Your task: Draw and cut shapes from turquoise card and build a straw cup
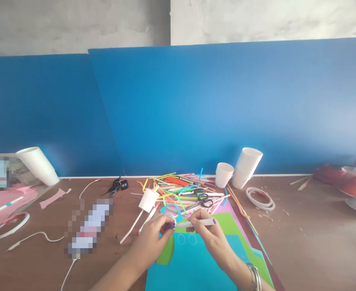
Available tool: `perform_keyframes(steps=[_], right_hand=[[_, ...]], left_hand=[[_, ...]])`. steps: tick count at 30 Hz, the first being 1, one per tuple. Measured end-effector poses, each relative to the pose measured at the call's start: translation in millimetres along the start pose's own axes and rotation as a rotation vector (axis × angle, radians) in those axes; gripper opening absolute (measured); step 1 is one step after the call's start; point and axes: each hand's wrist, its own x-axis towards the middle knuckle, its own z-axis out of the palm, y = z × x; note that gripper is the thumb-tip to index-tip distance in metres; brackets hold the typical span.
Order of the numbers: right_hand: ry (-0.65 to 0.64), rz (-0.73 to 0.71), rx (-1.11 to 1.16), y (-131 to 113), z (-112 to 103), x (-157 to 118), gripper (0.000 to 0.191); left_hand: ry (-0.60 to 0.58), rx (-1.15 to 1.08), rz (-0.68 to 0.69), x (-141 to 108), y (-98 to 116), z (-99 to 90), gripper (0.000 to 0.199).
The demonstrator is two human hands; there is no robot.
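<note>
A white marker (pixel 206 222) with purple ends lies level between my two hands over the paper. My right hand (pixel 211 236) pinches its white barrel. The fingers of my left hand (pixel 153 234) are closed on its dark purple cap (pixel 169 226); whether the cap is on or off the barrel I cannot tell. Below is a blue paper sheet (pixel 192 266) with two small outlined circles on it, on top of green paper (pixel 228 222). Just beyond my left fingers sits a cut blue paper piece (pixel 167 209), partly hidden by them.
Behind the hands is a pile of coloured straws (pixel 180 192) with black-handled scissors (pixel 206 200). Paper cups (pixel 224 174) and a roll of tape (pixel 260 198) stand right of it. A blurred phone (pixel 91 226), keys (pixel 119 185) and a cup with straws (pixel 148 200) lie left. A blue panel (pixel 196 109) rises behind.
</note>
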Motion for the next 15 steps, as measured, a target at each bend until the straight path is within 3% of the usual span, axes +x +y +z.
perform_keyframes(steps=[5,9,12,15], right_hand=[[0.006,0.046,0.046,-5.0,-7.2,3.2,0.032],[0.051,0.185,0.146,4.4,-22.6,7.5,0.034],[0.100,0.293,0.265,20.4,-32.5,8.3,0.032],[0.212,0.332,0.301,37.0,-37.2,5.4,0.029]], left_hand=[[0.005,0.110,0.111,4.9,3.2,-3.4,0.017],[0.022,0.237,0.086,0.5,7.7,0.3,0.017],[-0.053,0.321,0.136,-12.6,7.2,21.3,0.013],[-0.162,0.428,0.450,-26.5,-1.6,54.9,0.009]])
